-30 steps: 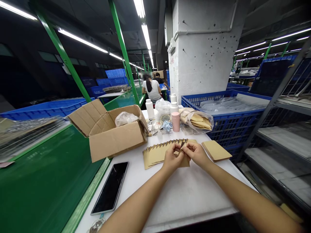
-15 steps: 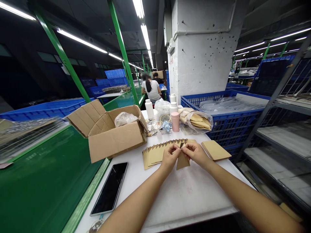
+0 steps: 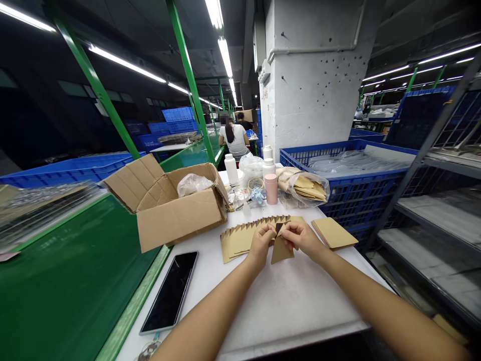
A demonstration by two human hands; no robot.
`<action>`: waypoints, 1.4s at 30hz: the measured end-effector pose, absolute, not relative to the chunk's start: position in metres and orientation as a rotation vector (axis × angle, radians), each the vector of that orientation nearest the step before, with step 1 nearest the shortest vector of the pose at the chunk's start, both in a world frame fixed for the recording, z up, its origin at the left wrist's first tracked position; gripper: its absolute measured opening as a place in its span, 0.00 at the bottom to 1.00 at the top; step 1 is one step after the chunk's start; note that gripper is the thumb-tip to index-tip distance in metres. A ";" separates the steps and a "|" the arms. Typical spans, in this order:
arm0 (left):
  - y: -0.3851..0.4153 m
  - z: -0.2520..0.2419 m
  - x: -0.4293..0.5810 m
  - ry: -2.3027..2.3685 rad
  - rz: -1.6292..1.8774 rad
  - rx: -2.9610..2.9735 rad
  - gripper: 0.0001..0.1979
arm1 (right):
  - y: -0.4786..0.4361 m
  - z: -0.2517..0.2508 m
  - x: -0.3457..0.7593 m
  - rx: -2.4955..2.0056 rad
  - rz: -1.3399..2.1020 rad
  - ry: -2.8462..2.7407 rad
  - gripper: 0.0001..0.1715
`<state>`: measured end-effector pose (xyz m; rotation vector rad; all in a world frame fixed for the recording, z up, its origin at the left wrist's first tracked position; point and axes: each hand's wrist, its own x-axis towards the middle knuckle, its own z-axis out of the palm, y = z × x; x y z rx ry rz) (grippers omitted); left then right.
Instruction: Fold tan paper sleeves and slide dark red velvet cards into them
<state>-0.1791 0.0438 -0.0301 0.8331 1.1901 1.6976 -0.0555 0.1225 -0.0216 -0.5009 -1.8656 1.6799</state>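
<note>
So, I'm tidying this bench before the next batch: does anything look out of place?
The open cardboard box looks askew: it sits at an angle on the left edge of the white table, with its near corner jutting over the green bench. Nothing else stands out, including the kraft piece being held.

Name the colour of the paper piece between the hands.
The paper piece is kraft brown, clearest in the head view.

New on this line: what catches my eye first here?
An open cardboard box sits on the white table's left, with a blue plastic crate to the right. At centre, the left hand and right hand pinch a kraft paper piece beside a fanned row of kraft sheets.
</note>
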 end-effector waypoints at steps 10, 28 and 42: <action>0.050 -0.032 -0.181 0.996 1.809 0.666 0.13 | 0.130 -0.020 -0.053 -0.557 1.883 -1.591 0.09; 0.049 -0.037 -0.183 1.023 1.781 0.677 0.13 | 0.121 -0.022 -0.063 -0.649 1.664 -1.648 0.19; 0.057 -0.039 -0.202 0.855 2.010 0.265 0.04 | 0.156 -0.028 -0.051 -0.769 1.516 -1.174 0.15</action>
